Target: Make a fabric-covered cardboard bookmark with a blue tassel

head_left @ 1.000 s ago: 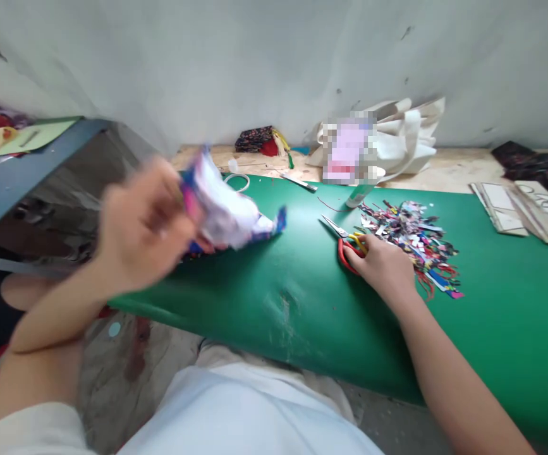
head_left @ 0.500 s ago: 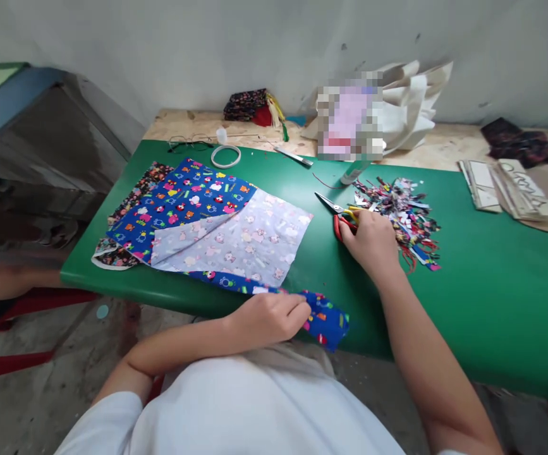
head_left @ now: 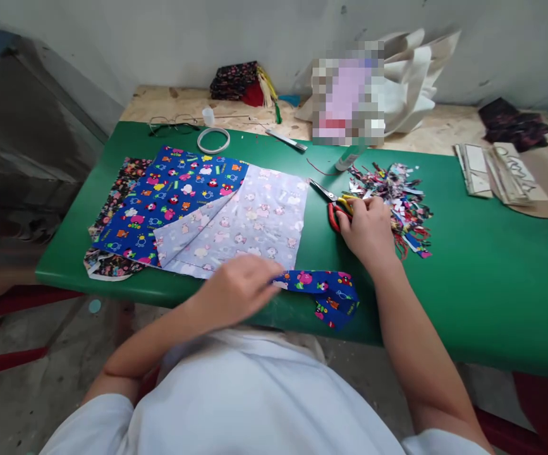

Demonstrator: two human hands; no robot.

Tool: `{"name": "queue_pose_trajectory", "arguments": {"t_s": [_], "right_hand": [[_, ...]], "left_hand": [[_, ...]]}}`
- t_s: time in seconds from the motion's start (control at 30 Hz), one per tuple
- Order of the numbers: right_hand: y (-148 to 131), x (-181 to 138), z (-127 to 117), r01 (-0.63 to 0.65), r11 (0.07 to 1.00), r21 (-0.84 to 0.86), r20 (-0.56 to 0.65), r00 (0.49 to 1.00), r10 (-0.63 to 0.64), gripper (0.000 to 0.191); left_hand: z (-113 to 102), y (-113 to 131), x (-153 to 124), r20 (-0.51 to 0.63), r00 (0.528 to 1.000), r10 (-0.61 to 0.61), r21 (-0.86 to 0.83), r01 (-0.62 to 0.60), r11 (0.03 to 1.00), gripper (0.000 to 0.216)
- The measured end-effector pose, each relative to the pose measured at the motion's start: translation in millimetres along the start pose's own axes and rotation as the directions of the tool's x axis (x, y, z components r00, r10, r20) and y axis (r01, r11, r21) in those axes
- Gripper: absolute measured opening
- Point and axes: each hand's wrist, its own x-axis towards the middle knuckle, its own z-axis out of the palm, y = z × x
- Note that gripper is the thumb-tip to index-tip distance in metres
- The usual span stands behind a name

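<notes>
A blue cartoon-print fabric [head_left: 179, 196] lies spread on the green table [head_left: 492, 284], with a corner folded over so its pale reverse side [head_left: 249, 224] shows. My left hand [head_left: 238, 291] rests on the fabric's near edge, fingers closed on the cloth; a blue strip [head_left: 328, 287] runs on from it to the right and droops at the table edge. My right hand [head_left: 366, 230] is closed on the red-and-yellow handles of the scissors [head_left: 333, 203], which lie on the table with blades pointing away to the left.
A pile of colourful fabric scraps [head_left: 399, 193] lies just right of the scissors. Behind are a tape ring [head_left: 213, 140], eyeglasses [head_left: 172, 123], a craft knife [head_left: 283, 139], a white bag [head_left: 411, 82], stacked cardboard pieces [head_left: 505, 174] and dark floral fabric [head_left: 119, 189] under the blue piece.
My left hand brought the bunched fabric down and spread it flat on the table, then shifted forward onto its near edge. My right hand stayed on the scissors.
</notes>
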Motion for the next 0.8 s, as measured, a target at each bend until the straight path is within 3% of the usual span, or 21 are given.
{"name": "queue_pose_trajectory", "arguments": {"t_s": [0.07,0.13,0.2,0.23,0.3,0.4,0.47,0.57,0.67,0.73,0.8], "right_hand": [[-5.6,-1.8,-12.3,0.026,0.998,0.05,-0.033,0.999,-0.025,0.039],[-15.7,-8.3,-28.8,0.125,0.985,0.122,-0.046,0.992,-0.12,0.039],[-29.5,-21.1,-44.9,0.338,0.903,0.266,0.077,0.926,-0.369,0.035],[-36.9,-29.4,-51.2,0.428,0.836,0.344,0.167,0.848,-0.503,0.033],[-50.4,-47.1,-59.4,0.515,0.749,0.417,0.302,0.698,-0.649,0.031],[-63.0,-68.1,-65.1,0.583,0.735,0.346,0.322,0.662,-0.677,0.019],[-65.7,-75.0,-69.9,0.659,0.703,0.267,0.252,0.657,-0.711,0.013],[-63.1,-78.7,-80.1,0.776,0.628,0.055,-0.043,0.631,-0.775,0.018],[-54.4,-82.9,-85.3,0.834,0.54,-0.112,-0.289,0.492,-0.821,0.012],[-46.9,-88.5,-82.8,0.838,0.515,-0.179,-0.304,0.451,-0.839,0.012],[-39.7,-95.7,-76.8,0.815,0.531,-0.232,-0.27,0.471,-0.84,0.015]], "left_hand": [[-17.8,-27.9,-10.4,-0.081,0.953,-0.291,0.35,0.3,0.887,0.034],[-29.1,-54.0,-20.4,-0.065,0.85,-0.523,0.562,0.464,0.685,0.053],[-33.6,-73.4,-29.9,-0.003,0.793,-0.609,0.614,0.482,0.625,0.05],[-34.0,-80.0,-33.9,0.02,0.781,-0.624,0.614,0.483,0.625,0.042],[-33.9,-88.9,-39.6,0.022,0.762,-0.647,0.579,0.518,0.629,0.029],[-38.4,-98.0,-41.9,0.003,0.734,-0.679,0.54,0.57,0.619,0.025],[-46.7,-104.7,-41.4,-0.02,0.71,-0.704,0.514,0.612,0.602,0.025],[-63.5,-114.0,-43.5,-0.168,0.637,-0.753,0.385,0.745,0.544,0.024],[-78.9,-121.6,-52.7,-0.227,0.61,-0.759,0.351,0.779,0.52,0.026],[-86.2,-127.2,-61.8,-0.269,0.584,-0.766,0.339,0.802,0.492,0.027],[-91.2,-133.7,-70.9,-0.313,0.555,-0.771,0.331,0.824,0.459,0.03]]}}
